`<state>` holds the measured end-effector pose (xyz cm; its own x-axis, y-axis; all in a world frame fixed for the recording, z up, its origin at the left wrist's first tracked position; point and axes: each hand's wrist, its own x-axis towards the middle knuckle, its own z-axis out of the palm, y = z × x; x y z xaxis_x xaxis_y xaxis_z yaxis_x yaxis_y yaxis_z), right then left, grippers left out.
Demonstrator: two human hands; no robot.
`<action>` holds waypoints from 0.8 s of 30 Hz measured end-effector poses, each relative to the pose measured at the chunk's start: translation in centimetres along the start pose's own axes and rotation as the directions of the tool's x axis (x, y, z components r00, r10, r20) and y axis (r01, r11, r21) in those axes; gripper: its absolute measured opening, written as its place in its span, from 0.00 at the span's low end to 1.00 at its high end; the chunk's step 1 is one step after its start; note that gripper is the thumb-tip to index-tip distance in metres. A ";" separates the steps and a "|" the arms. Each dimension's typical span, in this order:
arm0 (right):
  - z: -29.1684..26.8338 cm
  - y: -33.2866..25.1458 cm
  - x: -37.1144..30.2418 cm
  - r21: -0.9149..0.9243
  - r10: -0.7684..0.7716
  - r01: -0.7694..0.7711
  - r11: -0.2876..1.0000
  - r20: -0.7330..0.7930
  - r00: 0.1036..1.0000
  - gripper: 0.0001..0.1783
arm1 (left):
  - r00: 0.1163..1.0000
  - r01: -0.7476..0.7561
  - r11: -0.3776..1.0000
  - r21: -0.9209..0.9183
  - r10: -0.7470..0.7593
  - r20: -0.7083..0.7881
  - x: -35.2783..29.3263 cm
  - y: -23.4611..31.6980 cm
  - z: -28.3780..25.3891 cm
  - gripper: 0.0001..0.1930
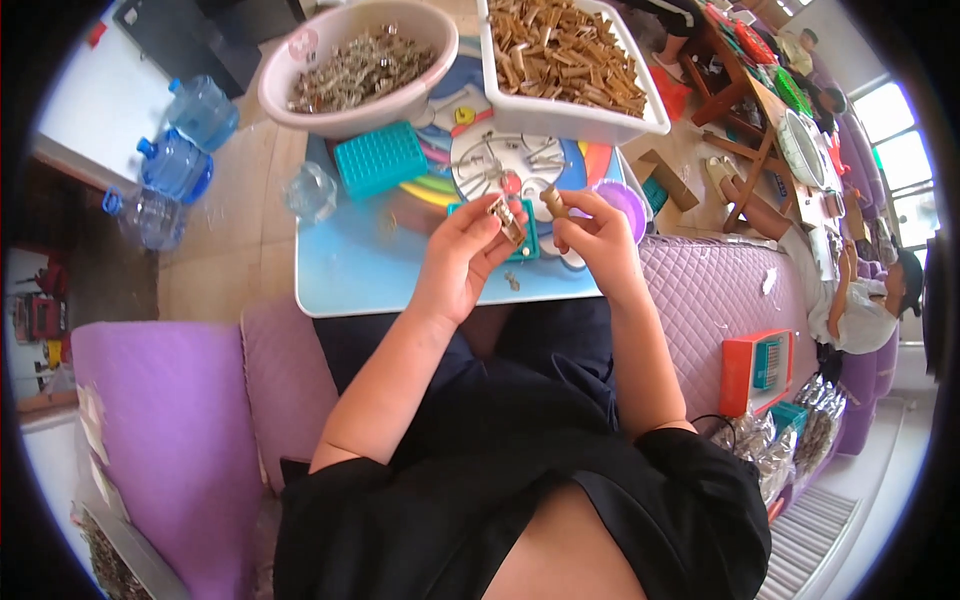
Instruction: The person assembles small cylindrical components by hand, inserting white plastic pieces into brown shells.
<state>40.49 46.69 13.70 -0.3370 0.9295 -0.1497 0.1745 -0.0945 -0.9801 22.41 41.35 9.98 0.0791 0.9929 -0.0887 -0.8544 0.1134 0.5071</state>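
Note:
Above the near part of a small blue table (400, 285) with a cartoon print, my left hand (455, 255) pinches a small shiny metal fitting (508, 222) between thumb and fingers. My right hand (605, 240) is closed on a short brownish piece (553, 201), its narrow end pointing up. The two pieces are close together but apart. Partly hidden below my hands lies a small teal tray (527, 247). Just beyond my right hand sits a round purple container (628, 205). Several thin metal bits (545, 160) are scattered on the table past my fingers.
At the table's far side stand a pink basin (440, 75) of silvery metal parts and a white bin (600, 122) of brown pieces. A teal perforated block (380, 160) and a clear container (310, 193) lie left. Another person (865, 310) sits at the right, beyond an orange box (738, 372).

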 end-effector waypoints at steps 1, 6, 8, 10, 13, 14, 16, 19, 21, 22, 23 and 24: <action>0.4 -0.5 -0.8 -0.024 -0.077 0.076 0.997 -0.023 0.997 0.17 | 1.000 0.001 1.000 -0.001 -0.001 0.003 0.0 -0.1 0.3 0.16; 1.7 -1.7 -2.5 -0.384 -0.396 0.376 0.843 0.028 0.918 0.17 | 0.999 0.014 0.999 0.032 -0.012 -0.048 -0.7 -0.2 0.9 0.15; 1.9 -1.1 -2.6 -0.365 -0.429 0.389 0.846 -0.030 0.903 0.18 | 1.000 -0.017 0.997 0.080 0.016 0.007 -0.6 -0.2 1.4 0.15; 2.1 -1.5 -2.8 -0.366 -0.446 0.407 0.837 -0.023 0.895 0.18 | 1.000 0.013 0.997 0.072 -0.012 -0.009 -0.7 -0.6 1.4 0.15; 2.5 -1.8 -3.0 -0.448 -0.469 0.412 0.794 -0.020 0.883 0.18 | 1.000 -0.002 0.997 0.072 0.003 -0.017 -0.5 -0.8 1.5 0.16; 2.6 -1.8 -3.0 -0.506 -0.498 0.427 0.749 -0.005 0.867 0.18 | 1.000 0.002 0.996 0.084 0.001 -0.029 -0.5 -1.0 1.4 0.16; 2.7 -1.6 -3.0 -0.508 -0.507 0.425 0.749 -0.027 0.861 0.17 | 0.999 0.003 0.995 0.099 0.001 -0.037 -0.4 -1.3 1.2 0.16; 2.8 -1.6 -2.7 -0.514 -0.493 0.410 0.753 -0.030 0.869 0.16 | 0.998 -0.048 0.979 0.197 0.052 -0.018 0.0 -1.7 1.0 0.17; 2.9 -1.7 -2.6 -0.583 -0.526 0.418 0.697 -0.020 0.850 0.15 | 0.997 -0.063 0.981 0.185 0.068 -0.022 0.1 -1.9 1.1 0.17; 2.9 -1.8 -2.6 -0.590 -0.537 0.420 0.689 -0.026 0.843 0.15 | 0.998 -0.067 0.980 0.185 0.069 -0.005 0.2 -2.1 1.3 0.17; 2.9 -1.8 -2.6 -0.583 -0.525 0.406 0.704 -0.041 0.850 0.15 | 0.996 -0.080 0.980 0.180 0.086 -0.023 0.3 -2.2 1.6 0.18; 2.8 -1.8 -2.6 -0.578 -0.514 0.391 0.716 -0.058 0.856 0.14 | 0.994 -0.094 0.980 0.173 0.101 -0.036 0.4 -2.3 2.1 0.18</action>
<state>38.42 43.46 15.47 -0.3246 0.8646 0.3834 0.5281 0.5020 -0.6849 25.43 41.51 10.58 -0.0266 0.9973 -0.0679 -0.7560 0.0244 0.6541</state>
